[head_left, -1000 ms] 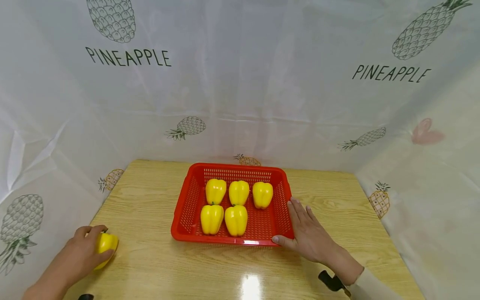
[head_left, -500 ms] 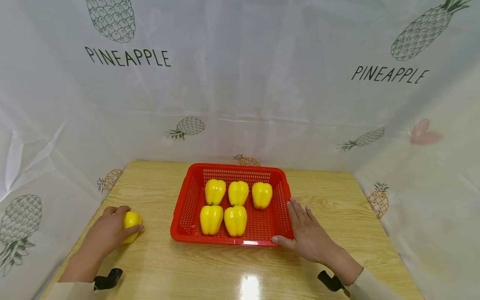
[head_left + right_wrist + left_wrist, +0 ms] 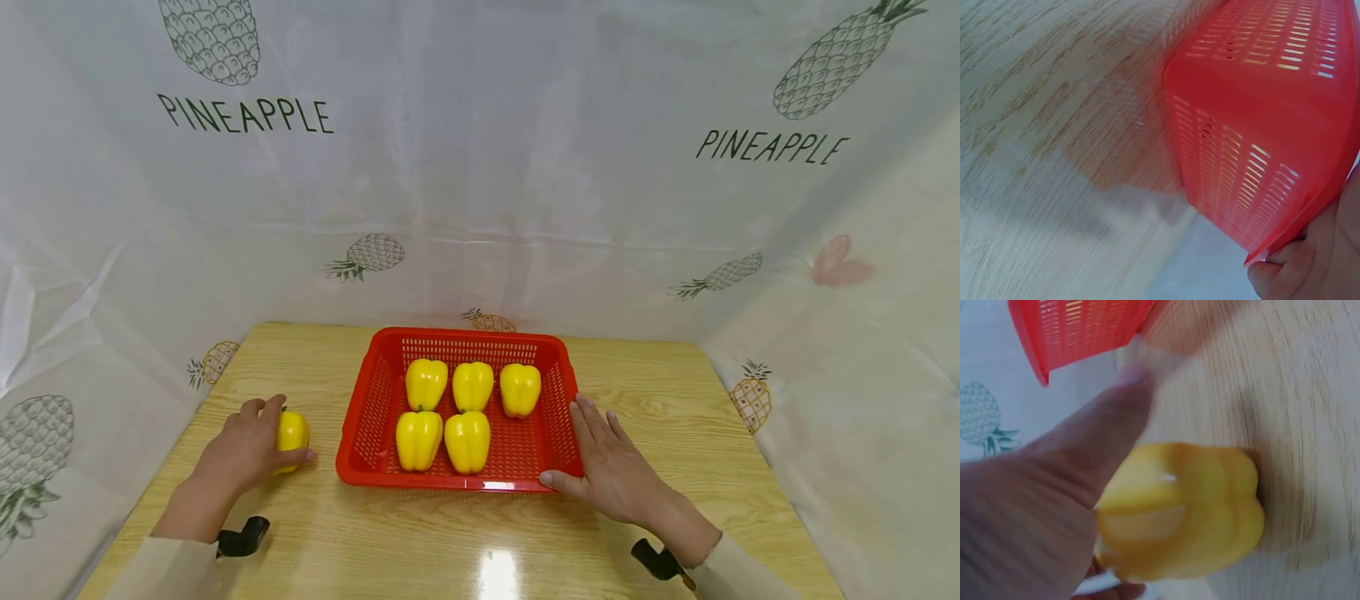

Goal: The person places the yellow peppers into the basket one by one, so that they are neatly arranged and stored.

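My left hand (image 3: 242, 447) holds a yellow bell pepper (image 3: 295, 431) between thumb and fingers, to the left of a red plastic basket (image 3: 375, 477). Close up in the left wrist view, the same pepper (image 3: 1204, 515) lies on its side beneath the thumb, low over the wood; whether it touches the table is unclear. Several more yellow bell peppers (image 3: 467, 442) sit inside the basket in two rows. At the basket's front right corner my right hand (image 3: 618, 467) rests spread, fingers extended along the right rim and thumb on the front rim.
The basket stands on a light wooden table (image 3: 390, 542). A white sheet (image 3: 480, 192) printed with pineapples hangs behind the table and along both sides. Black straps (image 3: 243, 537) show at the wrists.
My left hand has carried the pepper rightward and away from me, closer to the basket. The right hand and the basket stay in place.
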A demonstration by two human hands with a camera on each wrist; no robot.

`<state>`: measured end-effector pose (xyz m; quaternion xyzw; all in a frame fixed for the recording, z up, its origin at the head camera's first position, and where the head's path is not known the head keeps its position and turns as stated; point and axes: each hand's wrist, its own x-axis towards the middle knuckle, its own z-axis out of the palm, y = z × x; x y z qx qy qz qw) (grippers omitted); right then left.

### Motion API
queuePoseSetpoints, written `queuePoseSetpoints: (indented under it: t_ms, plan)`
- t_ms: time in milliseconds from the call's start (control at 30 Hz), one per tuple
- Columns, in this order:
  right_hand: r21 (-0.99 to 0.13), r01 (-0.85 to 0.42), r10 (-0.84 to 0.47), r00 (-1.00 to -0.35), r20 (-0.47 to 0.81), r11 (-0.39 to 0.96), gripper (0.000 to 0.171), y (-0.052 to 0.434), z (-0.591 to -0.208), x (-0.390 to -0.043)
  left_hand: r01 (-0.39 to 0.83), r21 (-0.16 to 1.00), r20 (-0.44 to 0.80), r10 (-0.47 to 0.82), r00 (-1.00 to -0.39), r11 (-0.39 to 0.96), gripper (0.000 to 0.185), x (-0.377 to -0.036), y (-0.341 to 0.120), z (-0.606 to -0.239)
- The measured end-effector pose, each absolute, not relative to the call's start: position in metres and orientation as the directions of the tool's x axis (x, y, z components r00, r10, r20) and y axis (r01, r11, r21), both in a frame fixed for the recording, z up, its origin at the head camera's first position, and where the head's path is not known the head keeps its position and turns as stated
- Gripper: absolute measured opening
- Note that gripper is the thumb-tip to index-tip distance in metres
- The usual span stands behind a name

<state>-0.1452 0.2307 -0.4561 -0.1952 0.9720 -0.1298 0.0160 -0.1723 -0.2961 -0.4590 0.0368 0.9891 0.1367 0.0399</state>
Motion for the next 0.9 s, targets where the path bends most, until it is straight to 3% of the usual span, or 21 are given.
queuePoseSetpoints:
  t_ms: [300, 600, 900]
  plan:
    - [-0.262, -0.371, -0.382, -0.924, 0.012, 0.891, 0.114, 0.2317, -0.4558, -0.1454, 0.234, 0.188, -0.039, 0.245, -0.969, 0.954, 0.12, -0.1674, -0.2964, -0.4618]
    - [-0.262, -0.374, -0.383, -0.924, 0.016, 0.89, 0.114, 0.2306, -0.4565, -0.1454, 0.259, 0.142, -0.079, 0.272, -0.959, 0.955, 0.107, -0.1727, -0.2977, -0.467]
    - [-0.259, -0.373, -0.382, -0.924, 0.02, 0.891, 0.114, 0.2309, -0.4561, -0.1449, 0.274, 0.119, -0.115, 0.287, -0.951, 0.954, 0.105, -0.1734, -0.3011, -0.4636]
